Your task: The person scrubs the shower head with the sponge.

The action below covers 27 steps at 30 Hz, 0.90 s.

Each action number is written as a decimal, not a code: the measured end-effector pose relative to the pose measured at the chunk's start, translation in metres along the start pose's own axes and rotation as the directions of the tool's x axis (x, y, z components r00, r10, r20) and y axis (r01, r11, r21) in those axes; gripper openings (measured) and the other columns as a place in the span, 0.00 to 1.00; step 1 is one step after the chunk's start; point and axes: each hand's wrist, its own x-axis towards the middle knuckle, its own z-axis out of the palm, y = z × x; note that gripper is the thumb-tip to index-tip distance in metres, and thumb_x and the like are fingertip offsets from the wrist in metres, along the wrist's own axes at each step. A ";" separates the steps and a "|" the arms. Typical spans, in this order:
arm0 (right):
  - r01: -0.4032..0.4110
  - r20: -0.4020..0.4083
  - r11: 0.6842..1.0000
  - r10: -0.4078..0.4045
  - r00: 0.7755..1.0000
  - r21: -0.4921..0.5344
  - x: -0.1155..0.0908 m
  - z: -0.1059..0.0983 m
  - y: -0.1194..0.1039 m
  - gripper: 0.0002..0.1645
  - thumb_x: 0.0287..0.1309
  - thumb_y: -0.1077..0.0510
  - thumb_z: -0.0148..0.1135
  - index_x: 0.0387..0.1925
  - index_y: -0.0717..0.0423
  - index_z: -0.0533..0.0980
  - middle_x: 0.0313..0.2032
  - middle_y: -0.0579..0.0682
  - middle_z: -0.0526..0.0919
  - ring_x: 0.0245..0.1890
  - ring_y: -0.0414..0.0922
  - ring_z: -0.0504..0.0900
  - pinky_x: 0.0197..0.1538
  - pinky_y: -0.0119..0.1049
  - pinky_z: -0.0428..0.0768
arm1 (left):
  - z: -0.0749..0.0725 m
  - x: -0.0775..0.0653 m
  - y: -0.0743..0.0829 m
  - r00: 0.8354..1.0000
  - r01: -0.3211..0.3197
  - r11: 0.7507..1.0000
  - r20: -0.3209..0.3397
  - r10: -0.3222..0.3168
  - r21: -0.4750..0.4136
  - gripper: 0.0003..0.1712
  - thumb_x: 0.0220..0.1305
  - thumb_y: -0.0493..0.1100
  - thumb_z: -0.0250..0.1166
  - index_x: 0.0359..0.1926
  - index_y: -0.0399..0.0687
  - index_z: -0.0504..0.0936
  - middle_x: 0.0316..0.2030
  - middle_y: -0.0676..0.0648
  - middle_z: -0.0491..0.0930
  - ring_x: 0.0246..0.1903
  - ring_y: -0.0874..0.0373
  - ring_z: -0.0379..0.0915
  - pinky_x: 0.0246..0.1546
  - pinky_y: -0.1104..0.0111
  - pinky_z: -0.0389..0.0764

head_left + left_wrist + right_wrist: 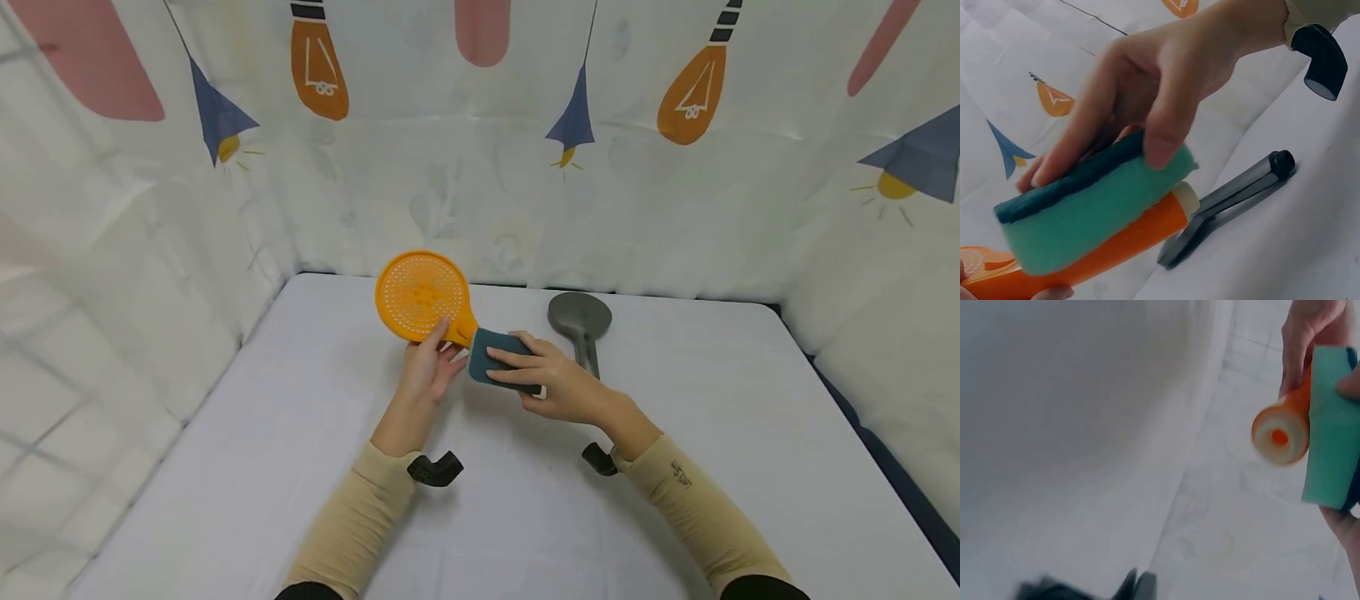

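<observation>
My left hand (422, 377) grips an orange skimmer (422, 293) at its neck, with the thumb on top. The round perforated head points up and away, above the far part of the table. In my right hand (564, 385) is a sponge (498, 354), dark teal on one face and light green below. The sponge's green side (1100, 215) lies along the skimmer's orange handle (1147, 234) in the left wrist view. Seen from the right wrist, the handle's pale round end (1280, 436) sticks out beside the sponge.
A dark grey ladle-like utensil (580, 317) lies on the white table (525, 525) behind my right hand, its handle pointing toward me. White cloth with printed lamps (573, 117) hangs behind the table and at both sides.
</observation>
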 end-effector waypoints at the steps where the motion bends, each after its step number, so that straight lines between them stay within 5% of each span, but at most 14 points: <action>1: -0.022 0.015 0.999 0.021 1.000 0.032 -0.004 -0.003 0.001 0.34 0.53 0.70 0.70 0.64 0.53 0.79 0.69 0.54 0.73 0.73 0.64 0.62 0.66 0.62 0.69 | 0.000 0.000 0.003 1.000 -0.007 1.000 0.004 0.007 -0.012 0.27 0.81 0.44 0.53 0.74 0.48 0.59 0.60 0.42 0.69 0.53 0.48 0.75 0.60 0.48 0.76; 5: -0.112 0.017 0.977 0.110 0.994 0.182 -0.017 -0.012 0.008 0.33 0.55 0.71 0.65 0.64 0.55 0.79 0.69 0.57 0.72 0.74 0.64 0.59 0.67 0.63 0.67 | -0.002 -0.001 0.009 0.999 -0.043 0.997 0.020 0.044 -0.061 0.29 0.81 0.43 0.53 0.76 0.51 0.58 0.62 0.40 0.67 0.60 0.42 0.70 0.63 0.37 0.65; 9: -0.112 -0.031 0.957 0.125 0.992 0.268 -0.016 -0.013 0.011 0.32 0.55 0.73 0.64 0.64 0.61 0.78 0.68 0.63 0.71 0.74 0.67 0.58 0.70 0.61 0.61 | -0.003 -0.003 0.008 0.997 -0.061 0.997 0.039 0.063 -0.037 0.27 0.81 0.43 0.54 0.75 0.50 0.60 0.62 0.40 0.69 0.58 0.43 0.72 0.62 0.37 0.67; 17: -0.131 -0.086 0.975 0.148 0.985 0.178 0.004 -0.002 0.004 0.31 0.61 0.70 0.66 0.67 0.61 0.75 0.71 0.61 0.68 0.72 0.71 0.58 0.68 0.63 0.64 | 0.001 -0.005 -0.004 0.995 -0.019 0.997 0.094 0.013 0.072 0.24 0.81 0.42 0.53 0.72 0.46 0.62 0.58 0.42 0.72 0.47 0.50 0.80 0.58 0.42 0.74; 27: -0.091 -0.025 0.971 0.099 0.995 0.219 -0.011 -0.008 0.007 0.33 0.55 0.72 0.65 0.64 0.56 0.79 0.69 0.59 0.72 0.74 0.64 0.59 0.68 0.62 0.66 | -0.005 -0.003 0.019 0.994 -0.087 0.996 0.063 0.088 -0.012 0.27 0.81 0.43 0.52 0.76 0.51 0.59 0.61 0.42 0.68 0.57 0.44 0.73 0.59 0.40 0.70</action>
